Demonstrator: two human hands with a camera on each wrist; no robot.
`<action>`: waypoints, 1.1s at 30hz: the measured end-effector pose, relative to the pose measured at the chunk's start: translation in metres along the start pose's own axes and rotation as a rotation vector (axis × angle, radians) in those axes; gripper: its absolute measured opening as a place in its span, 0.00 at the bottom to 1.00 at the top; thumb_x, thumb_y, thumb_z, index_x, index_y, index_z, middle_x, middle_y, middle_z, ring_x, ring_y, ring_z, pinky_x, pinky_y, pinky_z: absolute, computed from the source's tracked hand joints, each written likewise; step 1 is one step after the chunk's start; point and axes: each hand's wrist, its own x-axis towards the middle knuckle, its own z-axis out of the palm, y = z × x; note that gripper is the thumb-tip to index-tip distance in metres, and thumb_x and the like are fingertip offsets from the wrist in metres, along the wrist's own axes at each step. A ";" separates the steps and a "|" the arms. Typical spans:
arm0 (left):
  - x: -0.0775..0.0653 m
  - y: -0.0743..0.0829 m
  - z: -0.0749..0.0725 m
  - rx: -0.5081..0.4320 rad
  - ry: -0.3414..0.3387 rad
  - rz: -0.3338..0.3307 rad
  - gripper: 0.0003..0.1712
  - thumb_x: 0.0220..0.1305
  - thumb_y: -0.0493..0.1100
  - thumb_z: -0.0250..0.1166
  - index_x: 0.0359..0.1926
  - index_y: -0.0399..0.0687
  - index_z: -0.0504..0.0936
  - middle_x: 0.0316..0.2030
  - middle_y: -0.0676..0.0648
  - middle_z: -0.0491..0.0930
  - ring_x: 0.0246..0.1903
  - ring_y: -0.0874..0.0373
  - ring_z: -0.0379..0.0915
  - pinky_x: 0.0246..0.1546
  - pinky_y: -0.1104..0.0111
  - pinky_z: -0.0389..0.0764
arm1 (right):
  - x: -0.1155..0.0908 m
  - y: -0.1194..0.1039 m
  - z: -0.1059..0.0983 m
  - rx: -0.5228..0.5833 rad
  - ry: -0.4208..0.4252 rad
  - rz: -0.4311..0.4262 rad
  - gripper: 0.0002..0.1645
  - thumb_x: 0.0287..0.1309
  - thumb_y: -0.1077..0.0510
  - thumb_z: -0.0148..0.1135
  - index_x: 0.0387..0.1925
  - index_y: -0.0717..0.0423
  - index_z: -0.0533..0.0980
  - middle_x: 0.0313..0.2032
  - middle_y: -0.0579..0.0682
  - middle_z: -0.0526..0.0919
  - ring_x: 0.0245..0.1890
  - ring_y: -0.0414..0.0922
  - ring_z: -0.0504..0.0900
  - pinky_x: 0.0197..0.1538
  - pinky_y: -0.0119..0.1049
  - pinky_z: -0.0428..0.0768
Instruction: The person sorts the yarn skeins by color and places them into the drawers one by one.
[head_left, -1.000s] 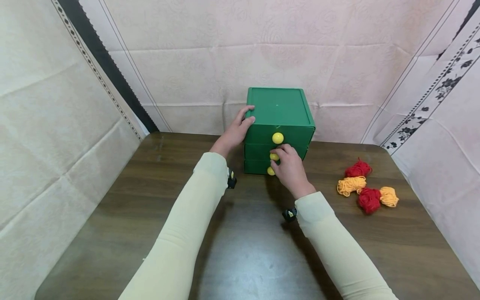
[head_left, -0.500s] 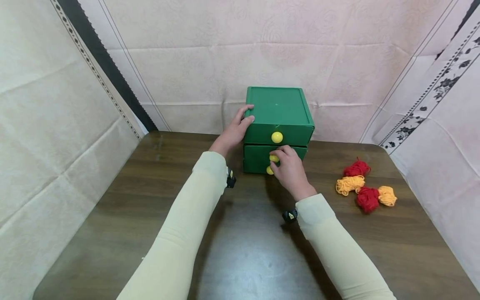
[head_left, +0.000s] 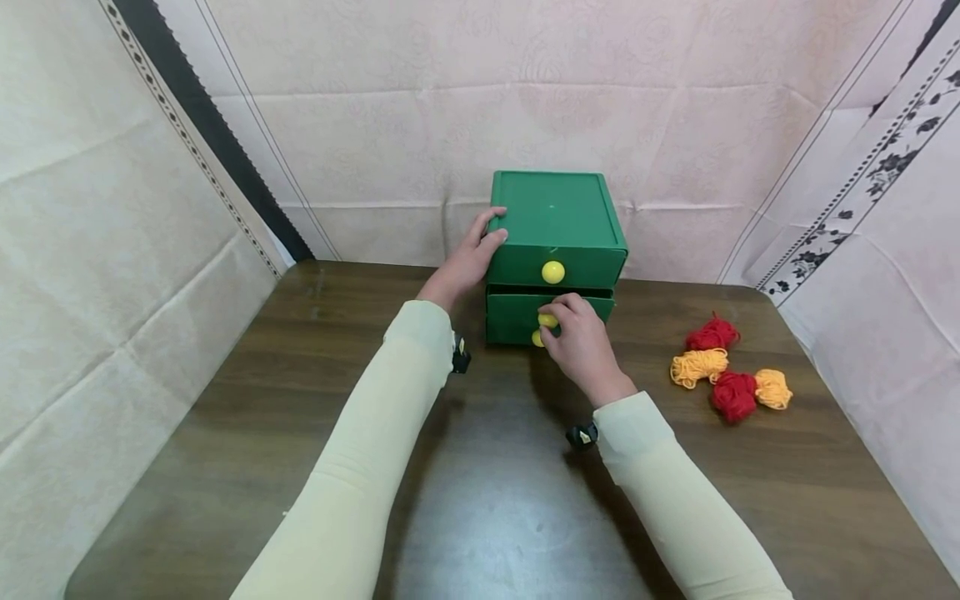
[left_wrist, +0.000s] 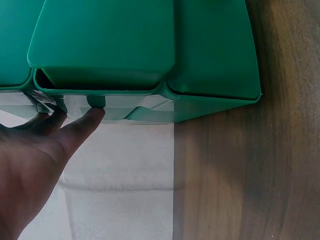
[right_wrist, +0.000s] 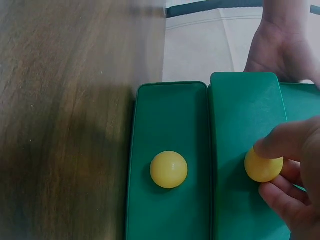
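A green three-drawer box [head_left: 555, 208] with round yellow knobs stands at the back of the table. My left hand [head_left: 467, 265] rests on its left side, with the fingers extended along the wall; the left wrist view shows the fingertips [left_wrist: 95, 115] touching the taped side. My right hand [head_left: 583, 343] pinches the middle drawer's yellow knob [right_wrist: 263, 166] between thumb and fingers. That middle drawer [right_wrist: 247, 100] juts out a little past the others, and a dark gap shows above its front. The top knob [head_left: 552, 272] and bottom knob [right_wrist: 169, 170] are untouched.
To the right of the box lie two red yarn bundles [head_left: 735, 397] and two yellow-orange yarn bundles [head_left: 699, 367], close together. A pale cloth [head_left: 555, 125] hangs behind the wooden table [head_left: 480, 500].
The middle drawer has come out slightly toward me, drawn by the knob in my right hand. The gap above it has grown. My left hand stays on the box's side.
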 end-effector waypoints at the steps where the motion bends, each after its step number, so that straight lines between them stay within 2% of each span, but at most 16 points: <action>1: -0.002 0.004 0.000 -0.001 -0.006 -0.006 0.27 0.73 0.62 0.43 0.70 0.78 0.52 0.76 0.52 0.43 0.73 0.50 0.48 0.69 0.49 0.59 | -0.001 -0.001 0.000 0.001 0.000 -0.001 0.14 0.53 0.62 0.69 0.43 0.61 0.82 0.44 0.55 0.78 0.45 0.51 0.76 0.48 0.45 0.80; 6: -0.016 0.022 -0.001 0.014 -0.028 -0.032 0.29 0.75 0.57 0.42 0.73 0.70 0.49 0.77 0.50 0.41 0.74 0.49 0.47 0.69 0.49 0.59 | -0.004 -0.003 -0.001 -0.010 0.002 -0.008 0.14 0.55 0.60 0.69 0.43 0.60 0.82 0.44 0.55 0.78 0.45 0.50 0.76 0.48 0.43 0.81; 10: -0.021 0.028 0.000 0.023 -0.029 -0.049 0.29 0.76 0.57 0.42 0.74 0.71 0.48 0.77 0.49 0.41 0.73 0.48 0.48 0.68 0.49 0.59 | -0.007 -0.004 -0.002 -0.012 0.001 -0.009 0.14 0.55 0.60 0.69 0.44 0.60 0.82 0.44 0.54 0.78 0.44 0.50 0.76 0.47 0.43 0.81; 15: -0.018 0.024 -0.001 -0.008 -0.030 -0.047 0.29 0.75 0.58 0.42 0.73 0.72 0.49 0.77 0.50 0.41 0.72 0.46 0.49 0.67 0.46 0.60 | -0.010 -0.006 -0.003 -0.011 -0.005 -0.003 0.14 0.55 0.59 0.69 0.44 0.60 0.82 0.44 0.54 0.78 0.44 0.49 0.76 0.48 0.42 0.81; 23: 0.001 -0.002 0.001 -0.028 0.008 0.008 0.26 0.72 0.64 0.44 0.68 0.84 0.52 0.76 0.53 0.44 0.70 0.46 0.52 0.66 0.45 0.60 | -0.016 -0.010 -0.005 -0.010 -0.024 0.018 0.15 0.56 0.58 0.69 0.44 0.59 0.82 0.45 0.54 0.78 0.45 0.49 0.75 0.49 0.42 0.82; 30: -0.019 0.024 0.000 -0.012 -0.033 -0.046 0.29 0.76 0.57 0.42 0.73 0.71 0.49 0.77 0.51 0.42 0.70 0.44 0.52 0.66 0.46 0.62 | -0.021 -0.012 -0.007 -0.015 -0.009 -0.001 0.14 0.55 0.58 0.70 0.43 0.59 0.83 0.44 0.54 0.79 0.44 0.49 0.76 0.48 0.42 0.82; 33: -0.015 0.020 -0.001 -0.020 -0.031 -0.052 0.28 0.75 0.58 0.43 0.73 0.74 0.49 0.77 0.52 0.42 0.70 0.44 0.53 0.66 0.46 0.62 | -0.023 -0.013 -0.008 -0.015 -0.011 -0.006 0.13 0.55 0.58 0.70 0.43 0.58 0.83 0.44 0.53 0.79 0.44 0.49 0.76 0.48 0.42 0.82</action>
